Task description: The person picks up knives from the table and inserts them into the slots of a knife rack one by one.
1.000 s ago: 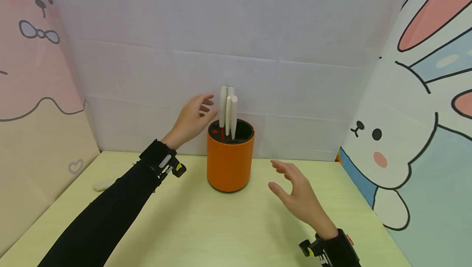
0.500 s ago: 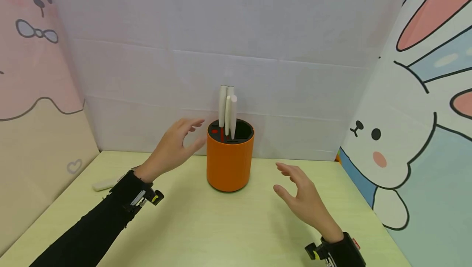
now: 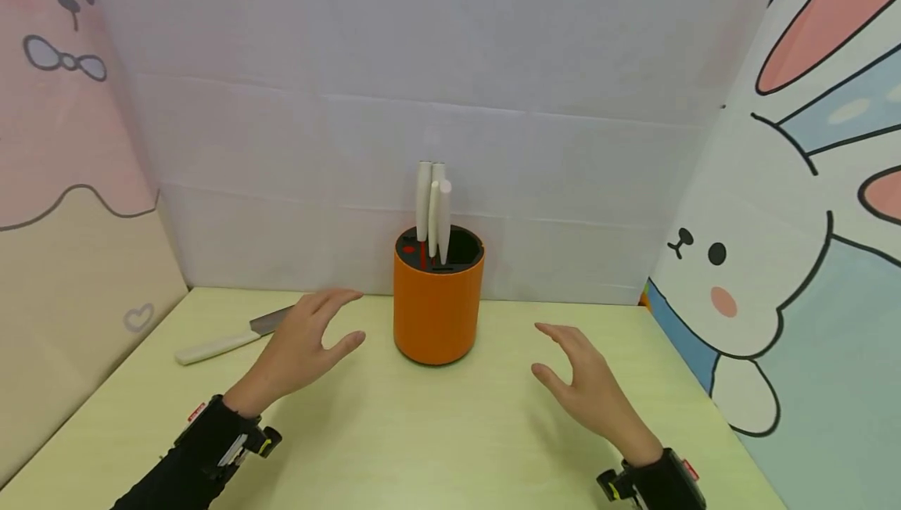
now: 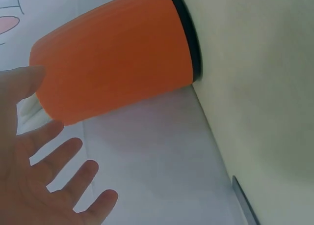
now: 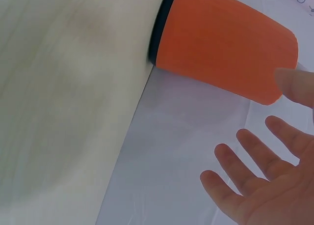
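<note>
An orange round knife block (image 3: 438,314) with a black top stands at the back middle of the table. Several white-handled knives (image 3: 432,209) stick up from its slots. To its left, my left hand (image 3: 299,350) hovers over the table with fingers spread and nothing held. Behind that hand lies a knife (image 3: 218,348) with a white handle and a broad grey blade, its tip end hidden by the fingers. My right hand (image 3: 587,381) is right of the block, fingers apart and holding nothing. Both wrist views show the block's orange side (image 4: 117,58) beyond the loose fingers.
The pale yellow-green table (image 3: 436,432) meets a white cloth backdrop (image 3: 338,134) right behind the block. Cartoon-printed panels flank it, a pink and cream one (image 3: 77,275) at left and a rabbit one (image 3: 760,299) at right.
My left hand has come down and back to the left, away from the knife handles. The knife lying on the table now shows more. My right hand has drifted slightly right and down.
</note>
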Tool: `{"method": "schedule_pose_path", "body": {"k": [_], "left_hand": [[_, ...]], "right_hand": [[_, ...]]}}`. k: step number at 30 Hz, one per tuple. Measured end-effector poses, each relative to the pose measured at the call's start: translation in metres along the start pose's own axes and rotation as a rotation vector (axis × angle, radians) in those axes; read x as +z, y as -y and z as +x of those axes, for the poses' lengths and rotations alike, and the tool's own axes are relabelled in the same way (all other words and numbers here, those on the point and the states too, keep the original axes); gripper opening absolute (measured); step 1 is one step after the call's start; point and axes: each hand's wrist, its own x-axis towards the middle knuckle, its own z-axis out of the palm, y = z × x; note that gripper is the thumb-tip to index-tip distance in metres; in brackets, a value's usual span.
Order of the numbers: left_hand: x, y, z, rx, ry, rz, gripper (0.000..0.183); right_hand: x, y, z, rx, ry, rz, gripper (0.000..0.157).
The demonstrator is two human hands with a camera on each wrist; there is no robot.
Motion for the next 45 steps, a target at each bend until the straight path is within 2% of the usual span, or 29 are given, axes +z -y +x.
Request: {"method": "schedule_pose_path", "body": {"k": [7, 13, 21, 27, 32, 45], "left_hand": [[0.014, -0.004, -0.018, 0.006, 0.042, -0.010, 0.060], [0.022, -0.003, -0.028, -0.003, 0.047, -0.017, 0.061], [0.027, 0.000, -0.031, 0.004, 0.067, 0.006, 0.061], [0.026, 0.004, -0.031, 0.008, 0.054, 0.043, 0.061], [0.019, 0.019, -0.034, -0.005, 0.033, 0.074, 0.060], [-0.002, 0.064, -0.046, -0.128, 0.056, 0.093, 0.056]], "right_hand": [[0.002, -0.007, -0.009, 0.031, 0.014, -0.051, 0.059], [0.004, -0.006, -0.012, 0.055, 0.029, -0.080, 0.058], [0.004, -0.007, -0.013, 0.057, 0.027, -0.102, 0.060], [0.004, -0.007, -0.013, 0.054, 0.041, -0.102, 0.060], [0.004, -0.009, -0.012, 0.056, 0.053, -0.090, 0.060], [0.008, -0.001, -0.015, 0.062, 0.096, -0.021, 0.060]]}}
